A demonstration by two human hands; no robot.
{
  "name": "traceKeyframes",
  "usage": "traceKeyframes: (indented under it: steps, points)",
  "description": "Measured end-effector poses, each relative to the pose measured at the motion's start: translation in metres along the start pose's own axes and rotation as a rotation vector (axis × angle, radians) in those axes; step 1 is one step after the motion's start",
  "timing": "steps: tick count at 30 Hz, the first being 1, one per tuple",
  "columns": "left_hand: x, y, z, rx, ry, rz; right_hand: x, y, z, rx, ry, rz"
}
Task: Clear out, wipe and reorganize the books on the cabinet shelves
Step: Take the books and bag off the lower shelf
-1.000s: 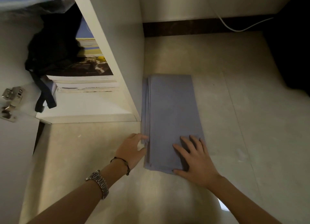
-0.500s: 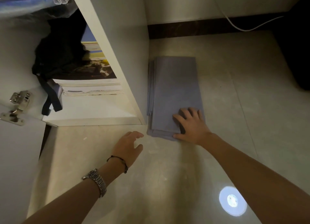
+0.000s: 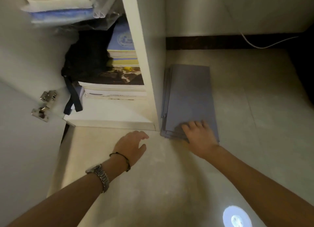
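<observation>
Down on the floor (image 3: 254, 107), right of the cabinet (image 3: 146, 56), the right hand (image 3: 199, 135) presses flat, fingers spread, on the near end of a grey-blue stack (image 3: 188, 94). Left of it, the left hand (image 3: 131, 146) hovers open and empty above the floor. Books (image 3: 117, 89) lie stacked on the bottom shelf.

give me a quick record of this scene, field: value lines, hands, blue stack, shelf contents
left hand: open, hovering above floor, holding nothing
right hand: palm flat on near end of blue stack
blue stack: flat folders or sheets lying on floor, beside cabinet side panel
bottom shelf: piled books, black bag on their left
upper shelf: blurred papers, plastic
door hinge: lower left
</observation>
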State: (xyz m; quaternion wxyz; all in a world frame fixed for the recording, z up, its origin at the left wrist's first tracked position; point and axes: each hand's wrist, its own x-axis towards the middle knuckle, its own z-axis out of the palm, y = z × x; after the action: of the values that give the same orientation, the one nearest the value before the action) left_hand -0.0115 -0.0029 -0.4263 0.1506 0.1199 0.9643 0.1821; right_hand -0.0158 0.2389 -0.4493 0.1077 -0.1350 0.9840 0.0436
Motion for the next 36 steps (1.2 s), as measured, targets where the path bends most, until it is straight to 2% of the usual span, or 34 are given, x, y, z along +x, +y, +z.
traceKeyframes:
  steps: [5, 9, 18, 24, 28, 36]
  points:
    - [-0.006, -0.018, -0.048, 0.083, 0.098, -0.023, -0.017, -0.06, -0.048, 0.007, -0.014, -0.238]
    - [-0.017, -0.04, -0.093, 0.159, 0.186, -0.058, -0.014, -0.102, -0.077, -0.012, 0.102, -0.362]
    - [0.009, -0.078, -0.155, 0.2, 0.406, -0.114, 0.024, -0.138, -0.15, 0.293, 0.161, -0.321]
    - [0.049, -0.095, -0.161, 0.182, 0.559, -0.068, 0.067, -0.146, -0.155, 0.366, 0.212, -0.26]
    - [0.078, -0.107, -0.162, 0.164, 0.636, -0.114, 0.087, -0.148, -0.148, 0.394, 0.223, -0.203]
    - [0.135, -0.107, -0.162, 0.193, 0.592, -0.258, 0.109, -0.145, -0.135, 0.422, 0.185, -0.164]
